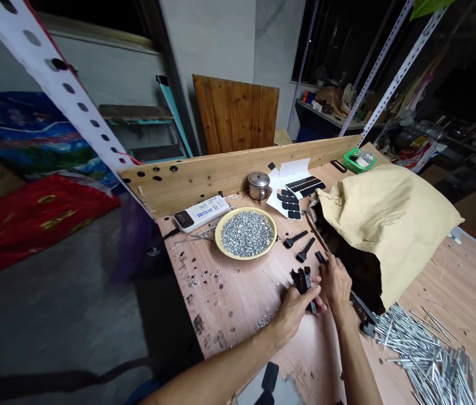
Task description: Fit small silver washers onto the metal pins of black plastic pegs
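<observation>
My left hand (pixel 294 310) grips a cluster of black plastic parts (pixel 303 282) above the plywood bench top (pixel 238 315). My right hand (pixel 336 284) is right beside that cluster, its fingers curled towards it, but what they hold is hidden. Several loose black plastic pieces (pixel 305 249) lie just beyond my hands. A tan sack (pixel 389 225) lies to the right, with dark contents (pixel 347 270) spilling from its mouth. Nearer lies a heap of steel rods (pixel 425 351). A yellow plate (pixel 246 257) holds a mound of small metal fasteners (pixel 246 233).
Small nuts are scattered on the bench left of my hands. At the back stand a steel pot (pixel 258 185), a white device (pixel 202 214), a sheet of black pads (pixel 294 188) and a green basket (pixel 359 161) along a wooden backboard (pixel 221 171). Perforated shelf uprights rise around the bench.
</observation>
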